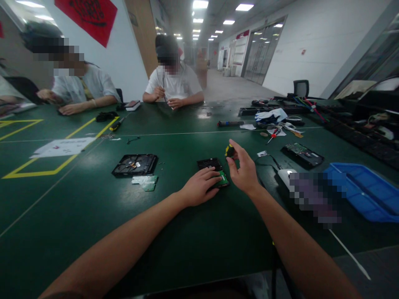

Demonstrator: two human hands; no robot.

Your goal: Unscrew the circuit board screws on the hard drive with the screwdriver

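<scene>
My left hand [199, 187] lies over a small hard drive [222, 179], steadying it on the table with the fingers across its top and the thumb along its near side. Green circuit board shows past the fingertips; much of the drive is covered. Just right of it, my right hand [245, 170] is raised and pinches the yellow-and-black handle of a screwdriver [230, 151]. Its shaft and tip cannot be made out. To the left sit a black drive housing [134, 165] and a loose green circuit board [146, 182], with tiny screws [161, 163] beside them.
On the right are another drive [302, 155], a blue tray [368, 195] and a partly blurred white device [289, 178] with a cable. Tools and a cloth [270, 116] lie farther back. Two people [174, 83] sit across the green table [174, 241].
</scene>
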